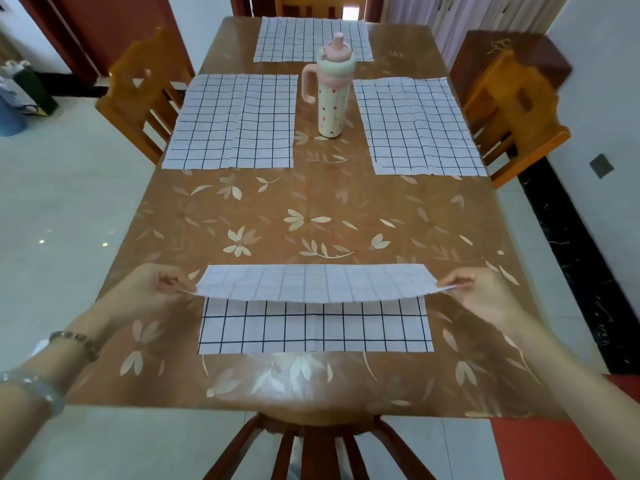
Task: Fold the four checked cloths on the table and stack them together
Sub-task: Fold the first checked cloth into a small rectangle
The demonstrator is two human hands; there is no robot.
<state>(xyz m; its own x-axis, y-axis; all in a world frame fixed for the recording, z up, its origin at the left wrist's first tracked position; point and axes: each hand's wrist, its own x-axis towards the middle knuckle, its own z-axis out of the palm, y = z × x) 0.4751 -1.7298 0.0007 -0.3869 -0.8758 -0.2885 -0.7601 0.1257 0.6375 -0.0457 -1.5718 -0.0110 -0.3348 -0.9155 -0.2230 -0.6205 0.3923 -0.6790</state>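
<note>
Four white cloths with dark checks lie on the brown flowered table (311,209). The nearest cloth (315,327) lies in front of me, its far half lifted and turned back toward me so the pale underside shows. My left hand (152,289) pinches the lifted edge's left corner. My right hand (485,292) pinches its right corner. Flat and unfolded are a cloth at mid left (232,123), a cloth at mid right (415,126) and a cloth at the far end (298,39).
A tall cream and pink bottle (330,88) with a handle stands between the two middle cloths and hides part of the far one. Wooden chairs stand at the left (145,95), right (512,109) and near side (311,448). A dark cabinet (512,53) is at the far right.
</note>
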